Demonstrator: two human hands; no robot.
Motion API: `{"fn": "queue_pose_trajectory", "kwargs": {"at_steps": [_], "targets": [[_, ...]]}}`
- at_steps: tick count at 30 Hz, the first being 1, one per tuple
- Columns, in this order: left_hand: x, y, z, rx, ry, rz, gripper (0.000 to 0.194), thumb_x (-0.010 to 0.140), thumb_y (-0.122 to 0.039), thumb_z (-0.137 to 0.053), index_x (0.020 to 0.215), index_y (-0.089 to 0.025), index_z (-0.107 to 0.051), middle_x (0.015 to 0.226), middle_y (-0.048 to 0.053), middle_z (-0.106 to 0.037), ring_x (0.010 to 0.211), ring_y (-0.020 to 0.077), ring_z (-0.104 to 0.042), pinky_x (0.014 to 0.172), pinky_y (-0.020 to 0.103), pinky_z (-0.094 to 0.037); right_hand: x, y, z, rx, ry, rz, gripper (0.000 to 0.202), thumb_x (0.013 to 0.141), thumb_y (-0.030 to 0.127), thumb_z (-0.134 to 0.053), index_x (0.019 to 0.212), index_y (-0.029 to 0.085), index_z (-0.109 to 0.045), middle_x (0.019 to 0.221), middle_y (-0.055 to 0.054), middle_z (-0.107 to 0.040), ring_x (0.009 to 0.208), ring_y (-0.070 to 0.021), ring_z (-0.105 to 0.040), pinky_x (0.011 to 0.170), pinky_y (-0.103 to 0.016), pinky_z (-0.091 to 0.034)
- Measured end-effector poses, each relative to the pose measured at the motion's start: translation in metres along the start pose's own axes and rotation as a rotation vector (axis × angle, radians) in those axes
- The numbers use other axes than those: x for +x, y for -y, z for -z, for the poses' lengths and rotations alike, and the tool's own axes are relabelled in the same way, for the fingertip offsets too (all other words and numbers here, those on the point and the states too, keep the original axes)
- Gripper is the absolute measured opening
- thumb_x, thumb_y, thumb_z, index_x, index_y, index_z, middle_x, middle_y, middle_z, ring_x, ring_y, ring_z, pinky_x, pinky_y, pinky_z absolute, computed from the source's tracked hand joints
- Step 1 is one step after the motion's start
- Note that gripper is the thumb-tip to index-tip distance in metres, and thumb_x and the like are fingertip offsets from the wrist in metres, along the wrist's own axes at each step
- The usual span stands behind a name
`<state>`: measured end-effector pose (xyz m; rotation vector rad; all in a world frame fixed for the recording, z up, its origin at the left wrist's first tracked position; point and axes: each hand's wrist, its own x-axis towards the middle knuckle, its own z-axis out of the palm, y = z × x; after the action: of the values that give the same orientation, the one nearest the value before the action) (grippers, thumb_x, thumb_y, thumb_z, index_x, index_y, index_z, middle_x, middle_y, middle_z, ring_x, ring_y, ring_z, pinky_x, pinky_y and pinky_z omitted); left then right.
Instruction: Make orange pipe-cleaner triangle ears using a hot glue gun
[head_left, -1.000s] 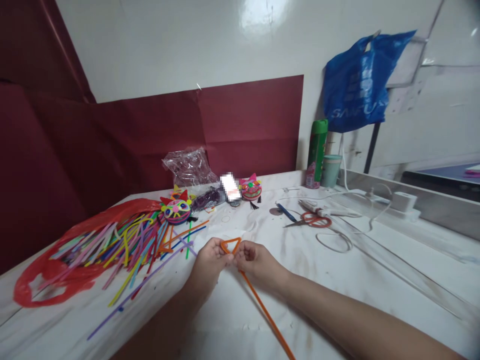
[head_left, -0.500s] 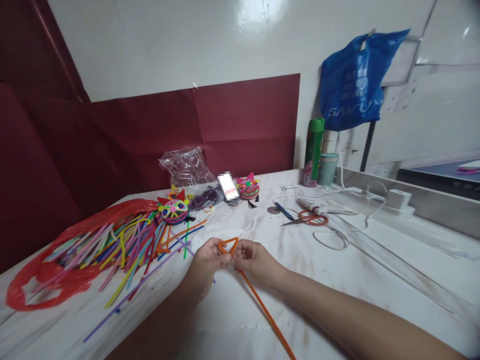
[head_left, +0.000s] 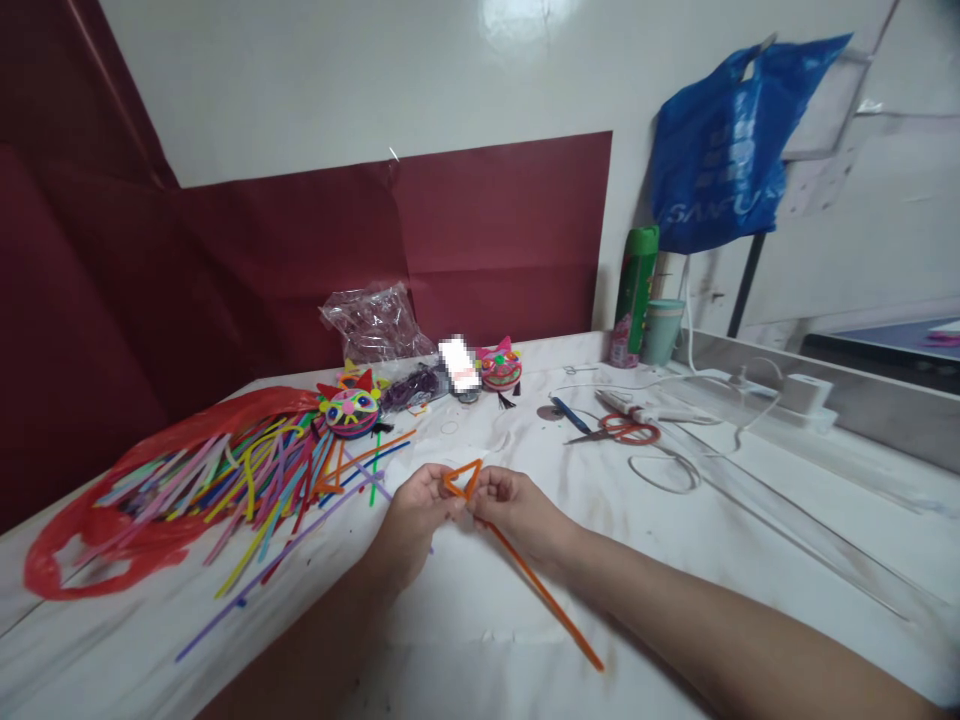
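Observation:
An orange pipe cleaner (head_left: 546,598) is bent at one end into a small triangle, and its long straight tail slants down to the right. My left hand (head_left: 420,515) pinches the triangle's left side. On the other side, my right hand (head_left: 517,510) grips the same pipe cleaner near the triangle's lower corner, where the tail starts. The two hands nearly touch, and my fingers hide part of the bend. Left of my hands, another orange bent piece (head_left: 330,488) lies beside purple, blue and green pipe cleaners.
A red plastic bag (head_left: 52,565) holds many coloured pipe cleaners (head_left: 255,470). Behind stand two decorated animal-face crafts, one on the left (head_left: 350,410) and one on the right (head_left: 500,368). Scissors (head_left: 622,430), a blue pen-like tool (head_left: 570,414), a glue gun (head_left: 630,405) and cables lie to the right.
The triangle has turned slightly and looks more closed, still between both hands. The tail's free end now shows on the table. The whole view has shifted a little.

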<state>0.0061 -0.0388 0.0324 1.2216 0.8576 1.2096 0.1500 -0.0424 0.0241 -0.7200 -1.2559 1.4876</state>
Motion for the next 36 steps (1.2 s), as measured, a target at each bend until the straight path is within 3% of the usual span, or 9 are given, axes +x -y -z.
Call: {"fn": "queue_pose_trajectory", "kwargs": {"at_steps": [9,14,23,36], "targets": [[-0.003,-0.001,-0.005,0.037,-0.086,-0.032,0.028,0.057,-0.014,-0.067,0.081,-0.017,-0.053,0.065,-0.002,-0.060,0.058,0.0107,-0.054,0.057,0.022,-0.039,0.000,-0.002,0.000,-0.008,-0.012,-0.027,0.013,0.059,0.020,-0.066,0.064,0.017,-0.055,0.049,0.007,-0.053,0.045,-0.0066,-0.047,0.049,-0.020,-0.037],[-0.003,-0.003,-0.004,0.098,-0.136,-0.068,0.027,0.057,-0.014,-0.067,0.080,-0.018,-0.052,0.065,-0.003,-0.059,0.061,0.0109,-0.054,0.060,0.022,-0.040,0.002,-0.008,0.005,-0.132,-0.025,-0.109,0.011,0.059,0.019,-0.063,0.068,0.016,-0.056,0.048,0.007,-0.051,0.041,-0.0064,-0.044,0.046,-0.021,-0.034],[-0.004,-0.004,-0.005,0.140,-0.056,-0.043,0.024,0.059,-0.015,-0.068,0.077,-0.017,-0.054,0.068,-0.001,-0.062,0.065,0.0124,-0.057,0.064,0.023,-0.041,-0.001,0.008,0.003,-0.204,-0.040,0.063,0.015,0.064,0.023,-0.062,0.055,0.017,-0.052,0.051,0.005,-0.050,0.050,-0.0081,-0.043,0.053,-0.023,-0.036],[-0.004,-0.003,-0.007,0.183,-0.142,-0.066,0.020,0.059,-0.013,-0.064,0.075,-0.017,-0.053,0.058,-0.004,-0.059,0.056,0.0108,-0.057,0.058,0.022,-0.043,0.003,0.001,0.005,-0.061,-0.051,0.062,0.010,0.064,0.023,-0.063,0.058,0.017,-0.058,0.056,0.003,-0.060,0.054,-0.0096,-0.049,0.058,-0.024,-0.038]]}}
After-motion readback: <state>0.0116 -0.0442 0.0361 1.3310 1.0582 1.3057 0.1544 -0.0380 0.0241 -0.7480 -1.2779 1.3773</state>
